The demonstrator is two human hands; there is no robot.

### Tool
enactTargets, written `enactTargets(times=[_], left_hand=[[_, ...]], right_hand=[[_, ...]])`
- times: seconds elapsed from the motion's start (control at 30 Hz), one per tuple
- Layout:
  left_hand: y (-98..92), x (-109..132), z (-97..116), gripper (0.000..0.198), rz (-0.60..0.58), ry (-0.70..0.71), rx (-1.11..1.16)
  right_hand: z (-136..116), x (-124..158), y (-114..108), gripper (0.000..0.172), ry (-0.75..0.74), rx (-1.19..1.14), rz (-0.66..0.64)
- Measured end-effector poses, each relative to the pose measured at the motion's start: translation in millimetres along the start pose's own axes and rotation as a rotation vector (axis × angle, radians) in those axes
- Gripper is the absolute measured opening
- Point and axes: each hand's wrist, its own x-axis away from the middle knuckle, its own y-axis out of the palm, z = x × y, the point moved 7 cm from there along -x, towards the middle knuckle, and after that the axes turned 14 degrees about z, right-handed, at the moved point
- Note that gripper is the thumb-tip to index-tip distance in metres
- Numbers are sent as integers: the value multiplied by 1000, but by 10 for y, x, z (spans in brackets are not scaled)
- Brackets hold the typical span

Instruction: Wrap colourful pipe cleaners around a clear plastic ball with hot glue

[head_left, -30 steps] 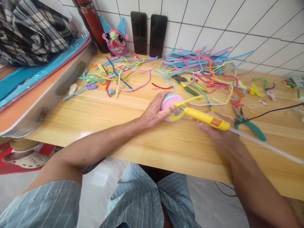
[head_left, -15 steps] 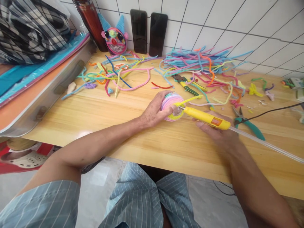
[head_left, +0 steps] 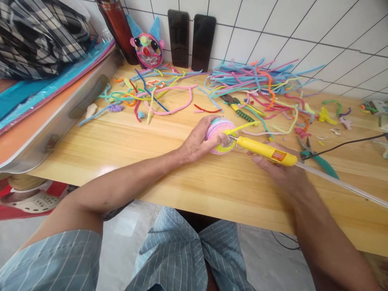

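Note:
My left hand point(head_left: 197, 141) grips a round coil of pastel pipe cleaners point(head_left: 220, 132) on the wooden table point(head_left: 127, 141). A loose yellow pipe cleaner end point(head_left: 245, 127) trails off the coil to the right. My right hand point(head_left: 281, 169) is wrapped around a yellow glue gun point(head_left: 266, 150). Its metal tip touches the coil's right side. A clear glue stick point(head_left: 342, 185) sticks out of the gun's back toward the right.
Heaps of coloured pipe cleaners point(head_left: 254, 79) cover the back of the table. Yellow-handled pliers point(head_left: 239, 111) and green-handled pliers point(head_left: 318, 159) lie nearby. A clown face craft point(head_left: 147, 48), two dark phones point(head_left: 190, 38) and a red bottle point(head_left: 117, 28) stand against the tiled wall. A case point(head_left: 54, 109) sits left.
The view has shifted very slightly. Both hands, the coil and the glue gun stay in the same place.

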Motion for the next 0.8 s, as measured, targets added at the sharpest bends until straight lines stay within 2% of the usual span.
enactTargets(times=[0.63,0.8], left_hand=[[8,1,-3,74,1,47,-34],[7,0,-3,73,0,52,-44]], right_hand=[[-6,2,-18,3,-113,-28,19],[-5,-9,-28,6,-97,-33,18]])
